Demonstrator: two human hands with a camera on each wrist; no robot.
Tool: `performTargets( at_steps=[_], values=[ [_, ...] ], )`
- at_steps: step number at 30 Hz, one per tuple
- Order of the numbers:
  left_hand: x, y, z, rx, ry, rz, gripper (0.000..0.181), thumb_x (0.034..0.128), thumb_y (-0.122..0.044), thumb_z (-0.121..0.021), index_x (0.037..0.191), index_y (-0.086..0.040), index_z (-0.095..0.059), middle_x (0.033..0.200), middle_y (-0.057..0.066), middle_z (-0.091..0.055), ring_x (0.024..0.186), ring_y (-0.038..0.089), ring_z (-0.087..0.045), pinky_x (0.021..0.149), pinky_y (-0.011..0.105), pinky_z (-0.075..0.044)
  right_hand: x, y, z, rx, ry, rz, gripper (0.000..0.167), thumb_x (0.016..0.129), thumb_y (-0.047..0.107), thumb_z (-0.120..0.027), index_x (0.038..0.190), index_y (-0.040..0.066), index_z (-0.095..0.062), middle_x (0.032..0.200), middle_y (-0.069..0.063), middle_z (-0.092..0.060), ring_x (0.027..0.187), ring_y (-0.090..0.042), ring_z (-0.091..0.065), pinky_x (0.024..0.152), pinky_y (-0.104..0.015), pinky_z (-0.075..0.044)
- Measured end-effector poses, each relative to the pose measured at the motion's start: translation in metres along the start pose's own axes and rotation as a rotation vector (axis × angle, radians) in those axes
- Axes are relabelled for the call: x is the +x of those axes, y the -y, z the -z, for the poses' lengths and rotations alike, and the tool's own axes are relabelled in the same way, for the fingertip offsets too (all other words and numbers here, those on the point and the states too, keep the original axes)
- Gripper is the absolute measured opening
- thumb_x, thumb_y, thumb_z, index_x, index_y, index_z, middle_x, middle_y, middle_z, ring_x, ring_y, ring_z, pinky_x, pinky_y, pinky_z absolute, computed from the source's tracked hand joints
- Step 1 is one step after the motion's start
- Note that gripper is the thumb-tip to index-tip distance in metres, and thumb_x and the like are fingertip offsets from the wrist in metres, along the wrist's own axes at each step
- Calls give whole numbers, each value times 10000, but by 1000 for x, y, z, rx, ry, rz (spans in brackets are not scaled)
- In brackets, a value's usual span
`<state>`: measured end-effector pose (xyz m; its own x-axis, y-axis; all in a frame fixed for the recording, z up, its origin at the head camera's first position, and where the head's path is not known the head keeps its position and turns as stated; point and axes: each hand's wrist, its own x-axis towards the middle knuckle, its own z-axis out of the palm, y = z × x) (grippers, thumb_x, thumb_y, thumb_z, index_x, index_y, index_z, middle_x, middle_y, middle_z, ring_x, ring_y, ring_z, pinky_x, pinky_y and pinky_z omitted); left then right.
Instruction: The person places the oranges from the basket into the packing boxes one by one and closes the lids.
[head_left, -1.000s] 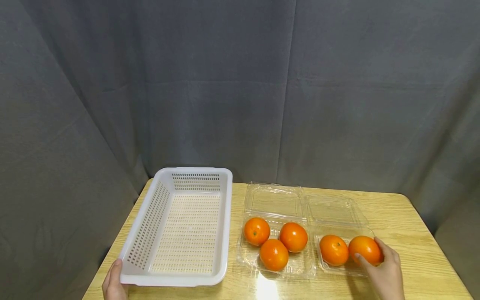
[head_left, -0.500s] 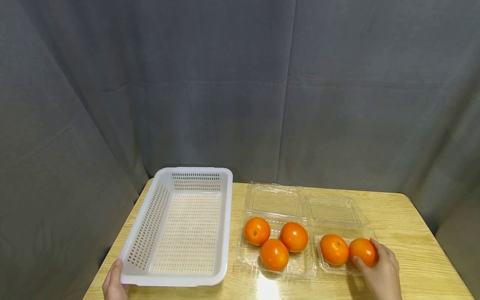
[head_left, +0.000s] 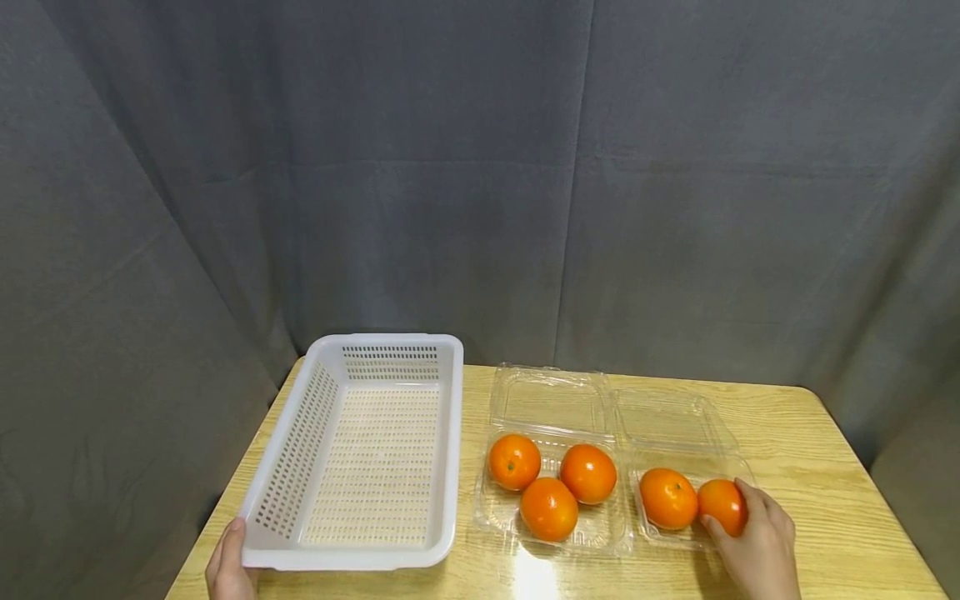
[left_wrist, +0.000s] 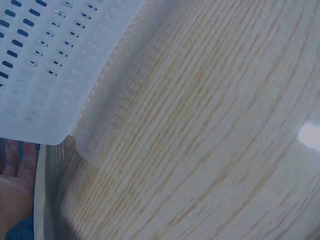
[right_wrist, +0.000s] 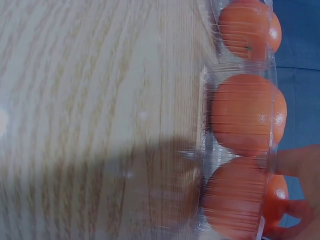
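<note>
"where's your right hand?"

"my right hand (head_left: pixel 757 542) grips an orange (head_left: pixel 722 505), thumb on the near side, a finger round the far right. my palm and wrist cover part of that side, and my forearm is cut off by the lower edge."

"and where's the orange?"

"at the right end of a clear pack (head_left: pixel 705 463), beside a second orange (head_left: pixel 668 500); whether the two touch is hard to say. from my right wrist i see their lower parts only through the pack's ridged wall, which smears them, so i can't tell if mine meets the bottom."

"the left?"

"my left hand (head_left: pixel 231 567) is at the near left corner of the white basket (head_left: pixel 452 450). my fingertips go out of sight behind it, so i can't tell whether they're curled or just resting there. my left wrist view shows only one end of the basket."

"anything between?"

"another clear pack (head_left: pixel 592 527) on the bench (head_left: pixel 840 500), holding three oranges (head_left: pixel 548 510). its raised lid (head_left: pixel 551 400) is so see-through that i mostly make out edges and glare."
</note>
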<state>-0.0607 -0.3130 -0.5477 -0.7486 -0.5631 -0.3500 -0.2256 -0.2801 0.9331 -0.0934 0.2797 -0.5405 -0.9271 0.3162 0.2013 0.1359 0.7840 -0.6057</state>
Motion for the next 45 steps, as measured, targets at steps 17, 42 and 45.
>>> performTargets(
  at_steps=[17, 42, 45],
  values=[
    [-1, -5, 4, -64, 22, -15, 427, 1018, -503, -462, 1372, -268, -510, 1022, -270, -578, 995, -81, -547, 927, 141, -394, -1, 1, 2, -6, 0, 55, 674, 781, 9, -791, 1312, -167, -415, 1290, -445, -322, 1205, -623, -251, 949, -697, -256],
    [-45, -43, -25, 462, -204, -738, 296, 987, -72, -589, 1277, -51, -645, 1287, -15, -595, 1184, -43, -417, 1021, 199, -294, -16, 44, 14, 40, -19, 282, 459, 829, -39, -741, 1239, -97, -543, 1288, -363, -437, 1173, -570, -369, 888, -728, -331],
    [-52, -45, -34, 497, -162, -810, 301, 955, -21, -627, 1253, -49, -659, 1286, 65, -612, 1193, -61, -413, 1030, 199, -298, -19, 50, 14, 46, -28, 312, 452, 817, -43, -752, 1223, -85, -559, 1270, -354, -455, 1164, -559, -383, 870, -731, -346]
  ],
)
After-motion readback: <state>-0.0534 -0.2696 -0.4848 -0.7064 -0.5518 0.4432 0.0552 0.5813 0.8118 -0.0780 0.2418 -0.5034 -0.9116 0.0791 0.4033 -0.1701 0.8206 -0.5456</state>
